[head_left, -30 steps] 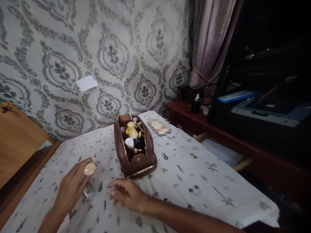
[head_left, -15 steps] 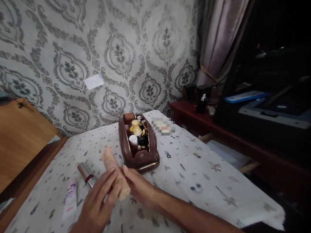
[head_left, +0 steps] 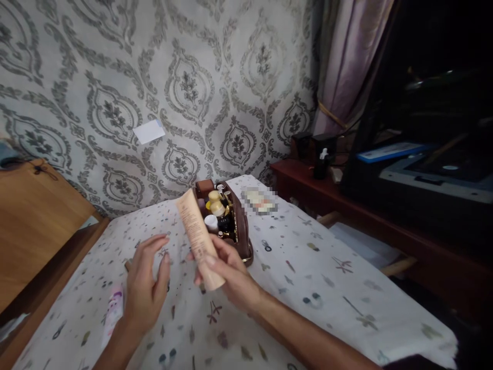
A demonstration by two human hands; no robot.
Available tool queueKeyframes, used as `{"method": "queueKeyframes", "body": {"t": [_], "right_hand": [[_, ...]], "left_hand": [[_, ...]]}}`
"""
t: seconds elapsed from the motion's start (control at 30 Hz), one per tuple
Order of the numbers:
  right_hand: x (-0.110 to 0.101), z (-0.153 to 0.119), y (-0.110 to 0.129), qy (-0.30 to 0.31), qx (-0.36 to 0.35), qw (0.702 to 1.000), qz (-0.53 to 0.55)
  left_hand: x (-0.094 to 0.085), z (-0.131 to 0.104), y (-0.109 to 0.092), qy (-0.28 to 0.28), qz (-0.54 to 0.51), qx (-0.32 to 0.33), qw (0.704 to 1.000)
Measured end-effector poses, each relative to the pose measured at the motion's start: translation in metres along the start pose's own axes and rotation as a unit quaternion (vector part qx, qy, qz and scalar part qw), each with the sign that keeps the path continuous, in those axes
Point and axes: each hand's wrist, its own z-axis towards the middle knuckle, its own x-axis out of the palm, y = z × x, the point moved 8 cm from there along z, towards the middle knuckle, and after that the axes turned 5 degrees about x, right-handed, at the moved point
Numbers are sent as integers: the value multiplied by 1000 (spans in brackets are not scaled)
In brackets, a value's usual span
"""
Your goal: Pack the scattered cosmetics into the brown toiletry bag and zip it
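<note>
A peach squeeze tube (head_left: 193, 231) with small print is tilted in my right hand (head_left: 231, 272), whose thumb and fingers grip its capped lower end. My left hand (head_left: 148, 282) is apart from it, fingers loosely curved and spread from the thumb, holding nothing. Behind the tube stands an unzipped brown cosmetic bag (head_left: 242, 221), partly covered by it. Several bottles and jars fill the bag, among them a white-capped one (head_left: 211, 222) and a yellow-topped one (head_left: 216, 206). A white and purple tube (head_left: 113, 311) lies beside my left wrist. The silver tube is mostly hidden behind my left hand.
Everything lies on a patterned white cloth (head_left: 327, 308). A blurred-out flat item (head_left: 260, 200) rests right of the bag. A wooden board (head_left: 42, 221) stands at left; a dark red shelf (head_left: 304, 180) with a small dropper bottle (head_left: 321, 164) runs along the right.
My left hand has let go of the peach tube and moved left. My right hand now holds the tube alone, raised and closer to the bag.
</note>
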Motion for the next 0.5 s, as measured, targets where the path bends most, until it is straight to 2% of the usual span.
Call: {"method": "queueKeyframes", "body": {"t": [0.13,0.23,0.37,0.5], "right_hand": [[-15,-1,27,-77,-69,994,-28],[-22,-2,42,-117,-90,988,-40],[-29,-5,54,-168,-89,981,-50],[-35,-6,59,-201,-86,974,-62]], "left_hand": [[49,22,2,136,35,23,990],[72,27,-5,193,109,66,973],[81,25,-7,232,156,61,958],[77,24,-5,206,98,30,973]]}}
